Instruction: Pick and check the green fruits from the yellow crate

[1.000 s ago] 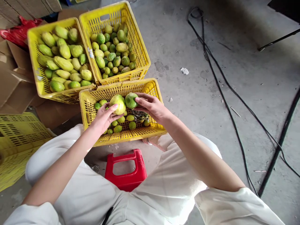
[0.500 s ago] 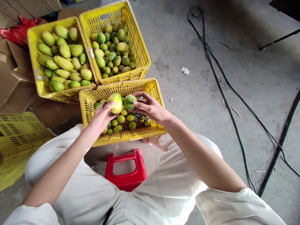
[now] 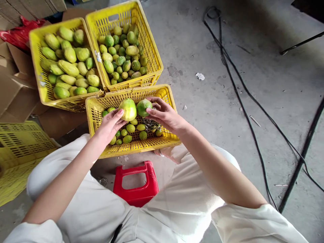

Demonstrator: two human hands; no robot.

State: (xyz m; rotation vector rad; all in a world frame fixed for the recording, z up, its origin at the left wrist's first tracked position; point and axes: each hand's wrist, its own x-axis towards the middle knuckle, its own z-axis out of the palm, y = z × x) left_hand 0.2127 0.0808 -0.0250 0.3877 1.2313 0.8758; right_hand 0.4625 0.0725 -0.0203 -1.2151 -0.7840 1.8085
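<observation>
left hand [image 3: 109,126]: grip is clamping on larger yellow-green fruit [image 3: 128,110] | right hand [image 3: 165,116]: grip is clamping on smaller green fruit [image 3: 143,108] | both are hanging just beside each other over near crate [image 3: 141,147] | small fruits [image 3: 130,128] are lying inside | far left crate [image 3: 36,64], far right crate [image 3: 150,44] are holding more fruit

Green fruit [image 3: 143,107] is partly hidden by right hand [image 3: 163,114]; glinting material [image 3: 151,126] near right edge of front crate [image 3: 139,147] is indistinct.
</observation>
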